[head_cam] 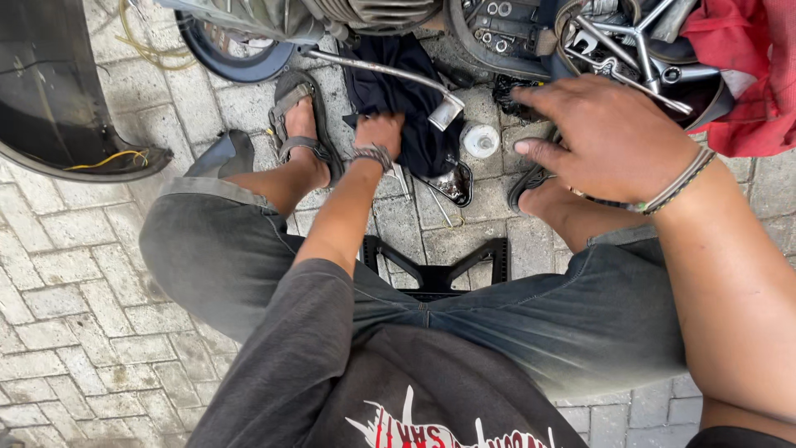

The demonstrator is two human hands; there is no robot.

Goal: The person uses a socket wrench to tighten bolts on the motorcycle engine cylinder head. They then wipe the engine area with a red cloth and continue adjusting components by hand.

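Right hand (609,137), large at right of frame, hovers open with fingers spread, holding nothing, near a white cap (481,140) on the paving. Left hand (380,133), centre top, closed, gripping a dark cloth (398,91) under a metal lever (390,73).

Left hand: my left hand (380,133) presses down on the dark cloth (398,91) lying on the paving.
Right hand: my right hand (605,137) hovers open, fingers spread, near the metal parts (630,50).
Nearby: a chrome tube (390,75) crosses the cloth; a small white cap (481,140) sits beside it.
Feet: my sandalled foot (303,133) rests left of the cloth.
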